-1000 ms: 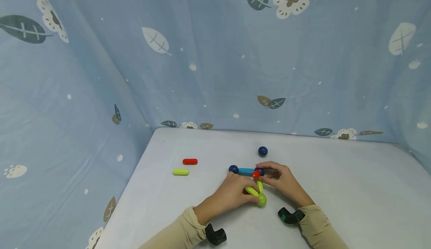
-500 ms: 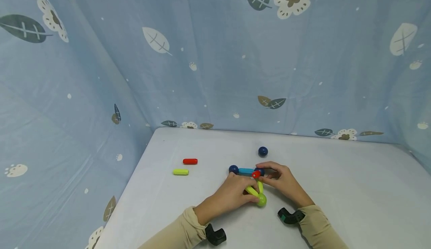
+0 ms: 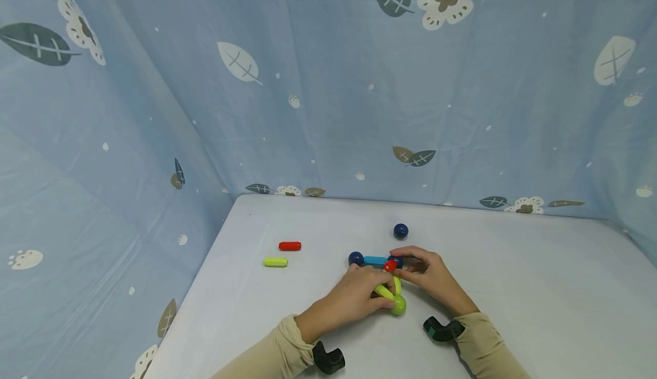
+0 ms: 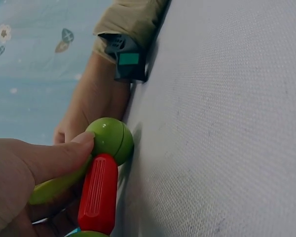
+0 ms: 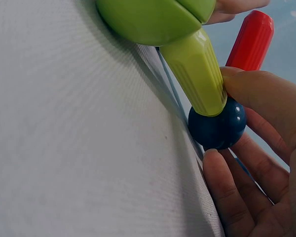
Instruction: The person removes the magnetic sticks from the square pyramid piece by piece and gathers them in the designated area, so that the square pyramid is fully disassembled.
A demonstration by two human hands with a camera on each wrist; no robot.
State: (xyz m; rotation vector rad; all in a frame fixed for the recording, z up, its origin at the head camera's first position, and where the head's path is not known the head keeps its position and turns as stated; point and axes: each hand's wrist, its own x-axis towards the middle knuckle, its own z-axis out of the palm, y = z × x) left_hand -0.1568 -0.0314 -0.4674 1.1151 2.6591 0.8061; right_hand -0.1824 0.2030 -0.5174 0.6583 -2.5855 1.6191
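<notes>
A toy frame of magnetic sticks and balls lies between both hands. My left hand [image 3: 351, 296] grips a yellow-green stick [image 3: 384, 292], its thumb against the green ball [image 4: 111, 140] at the stick's end. From that ball, a red stick [image 4: 98, 192] also extends in the left wrist view. My right hand [image 3: 430, 276] pinches a navy ball [image 5: 218, 123] joined to another yellow-green stick [image 5: 197, 74]. A raised red stick [image 3: 390, 265] stands out there. A light-blue stick [image 3: 375, 260] links this corner with a second navy ball [image 3: 356, 259]. Fingers hide part of the frame.
Left of the frame, a loose red stick [image 3: 290, 246] and a loose yellow-green stick [image 3: 275, 262] lie on the white table [image 3: 534, 288]. A single navy ball [image 3: 401, 231] sits behind it. A patterned blue curtain [image 3: 328, 111] rises at the table's back edge.
</notes>
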